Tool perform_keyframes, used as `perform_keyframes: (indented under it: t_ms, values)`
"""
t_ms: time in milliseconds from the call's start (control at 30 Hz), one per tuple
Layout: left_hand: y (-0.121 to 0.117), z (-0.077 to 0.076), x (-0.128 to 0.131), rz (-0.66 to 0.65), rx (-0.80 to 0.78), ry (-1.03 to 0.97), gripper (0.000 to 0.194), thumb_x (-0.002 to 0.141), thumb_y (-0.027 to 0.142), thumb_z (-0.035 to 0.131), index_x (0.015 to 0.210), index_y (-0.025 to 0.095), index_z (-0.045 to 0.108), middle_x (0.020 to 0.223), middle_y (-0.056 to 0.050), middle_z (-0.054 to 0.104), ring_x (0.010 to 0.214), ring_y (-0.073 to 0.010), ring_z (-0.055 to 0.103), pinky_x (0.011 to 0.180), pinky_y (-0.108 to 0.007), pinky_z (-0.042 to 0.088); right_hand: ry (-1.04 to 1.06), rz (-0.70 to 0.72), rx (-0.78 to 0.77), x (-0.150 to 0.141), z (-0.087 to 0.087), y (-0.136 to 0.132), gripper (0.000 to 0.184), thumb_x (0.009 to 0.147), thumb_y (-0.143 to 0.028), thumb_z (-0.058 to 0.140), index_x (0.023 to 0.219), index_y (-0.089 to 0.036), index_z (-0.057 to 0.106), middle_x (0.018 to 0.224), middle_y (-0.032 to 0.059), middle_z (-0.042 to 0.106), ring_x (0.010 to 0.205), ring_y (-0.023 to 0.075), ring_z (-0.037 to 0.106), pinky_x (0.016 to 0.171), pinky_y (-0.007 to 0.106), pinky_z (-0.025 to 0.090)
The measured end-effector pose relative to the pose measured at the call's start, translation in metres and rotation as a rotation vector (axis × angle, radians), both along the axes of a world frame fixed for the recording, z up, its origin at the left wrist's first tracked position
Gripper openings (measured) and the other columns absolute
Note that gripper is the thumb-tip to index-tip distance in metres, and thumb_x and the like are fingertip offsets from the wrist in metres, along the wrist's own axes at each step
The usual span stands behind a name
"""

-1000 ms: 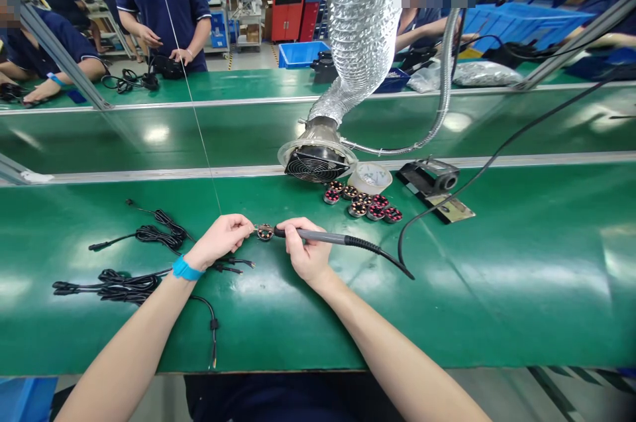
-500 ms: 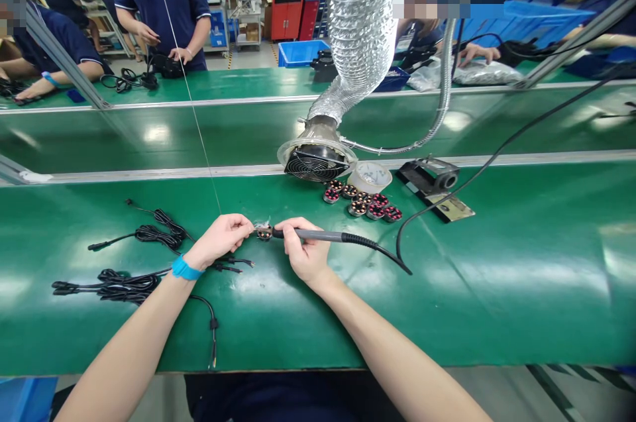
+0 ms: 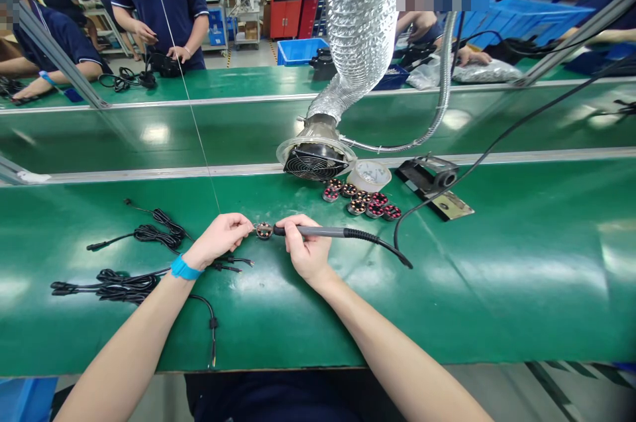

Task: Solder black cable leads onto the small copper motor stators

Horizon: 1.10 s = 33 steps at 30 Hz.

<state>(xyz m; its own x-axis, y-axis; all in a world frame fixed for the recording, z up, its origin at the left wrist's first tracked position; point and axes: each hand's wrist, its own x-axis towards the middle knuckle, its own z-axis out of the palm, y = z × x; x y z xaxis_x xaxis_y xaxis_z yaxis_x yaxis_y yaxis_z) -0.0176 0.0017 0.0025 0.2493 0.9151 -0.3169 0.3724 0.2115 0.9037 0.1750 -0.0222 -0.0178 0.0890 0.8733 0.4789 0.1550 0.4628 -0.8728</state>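
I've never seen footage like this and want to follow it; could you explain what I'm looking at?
There's no robot, just a person's left hand and right hand, both bare, seen from a camera worn on the head. On the green table, black cables lie at left; several round parts sit by a whitish tub. A fan on a silver duct hangs beyond the hands. The right hand holds a grey pen-shaped tool, pointed toward another small round part. The left hand's fingers are pinched together on that part's other side; what's between them is too small to tell.
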Motion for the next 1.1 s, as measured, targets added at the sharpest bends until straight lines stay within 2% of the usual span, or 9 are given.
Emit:
perform_keyframes:
  t_ms: [633, 1100]
  values:
    - [-0.0003, 0.0031, 0.0017, -0.009, 0.011, 0.026, 0.028, 0.084, 0.043, 0.059, 0.079, 0.016, 0.059, 0.056, 0.005, 0.045, 0.047, -0.0072, 0.039, 0.045, -0.019, 0.031, 0.064, -0.060, -0.002, 0.0018, 0.0031, 0.0012, 0.027, 0.092, -0.033, 0.051, 0.077, -0.018, 0.067, 0.055, 0.0005, 0.058, 0.057, 0.0161, 0.062, 0.052, 0.026, 0.048]
    - [0.0008, -0.0016, -0.0002, -0.015, 0.020, 0.031, 0.031, 0.084, 0.046, 0.059, 0.080, 0.015, 0.060, 0.057, 0.004, 0.046, 0.048, -0.0073, 0.039, 0.045, -0.019, 0.032, 0.059, -0.062, 0.026, 0.0006, 0.0021, 0.0018, 0.024, 0.093, -0.030, 0.051, 0.078, -0.018, 0.067, 0.060, 0.0019, 0.060, 0.064, 0.0173, 0.065, 0.055, 0.026, 0.050]
